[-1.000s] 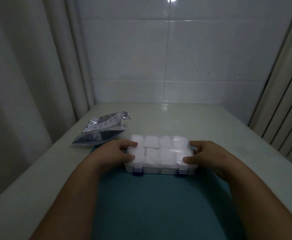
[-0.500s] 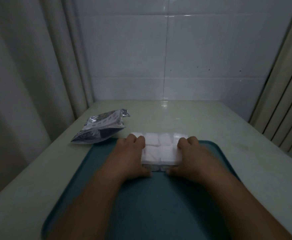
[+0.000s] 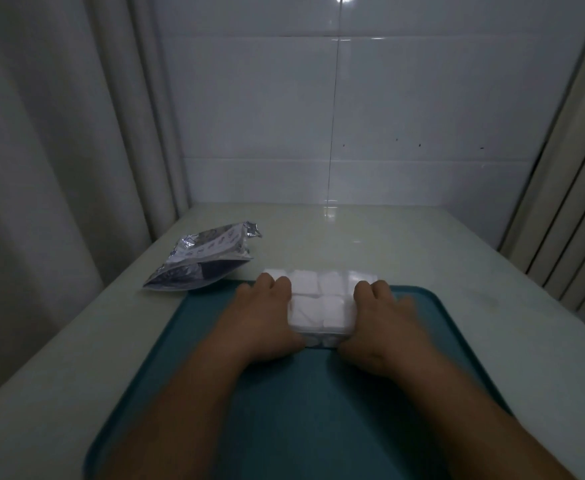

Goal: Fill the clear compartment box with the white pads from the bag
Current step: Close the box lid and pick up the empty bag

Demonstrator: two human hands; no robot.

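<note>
Every visible compartment of the clear compartment box (image 3: 319,308) holds white pads (image 3: 305,283), so filling looks done; my left hand (image 3: 263,315) and right hand (image 3: 383,318) clasp its ends at the tray's (image 3: 319,410) far edge, bag (image 3: 208,259) far-left.

No readable text that I can pick out. The foil bag (image 3: 203,259) on the worktop (image 3: 353,237) has a pale printed panel with small dark marks, maybe icons, too dim and blurred to read. I see nothing legible on the clear compartment box (image 3: 319,306) either.
</note>
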